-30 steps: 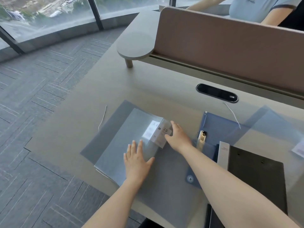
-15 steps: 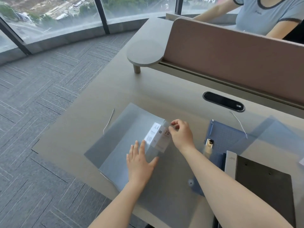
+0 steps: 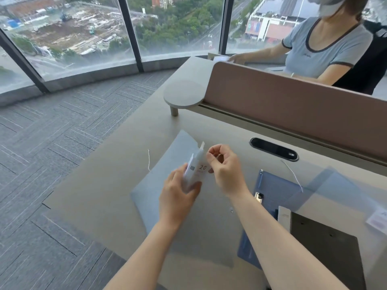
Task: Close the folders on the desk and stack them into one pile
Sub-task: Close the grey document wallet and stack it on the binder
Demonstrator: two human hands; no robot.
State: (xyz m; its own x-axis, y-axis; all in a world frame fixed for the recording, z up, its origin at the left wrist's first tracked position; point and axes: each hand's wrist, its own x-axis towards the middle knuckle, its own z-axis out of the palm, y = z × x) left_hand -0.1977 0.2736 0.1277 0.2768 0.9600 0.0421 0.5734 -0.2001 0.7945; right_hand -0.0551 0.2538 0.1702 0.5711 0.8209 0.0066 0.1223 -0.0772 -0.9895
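Folders: the translucent folder [image 3: 167,185] lies on the worktop [image 3: 100,195], left of the blue folder [image 3: 272,191] | my left hand [image 3: 178,193] grip pinches its label card [image 3: 194,170], I think to free the cover | right hand [image 3: 226,170] fingers curled at the card edge.

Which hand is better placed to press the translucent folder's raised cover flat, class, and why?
Probably the left hand: it already grips the labelled edge of the translucent folder and sits over it. The right hand only pinches near the label, closer to the blue folder.
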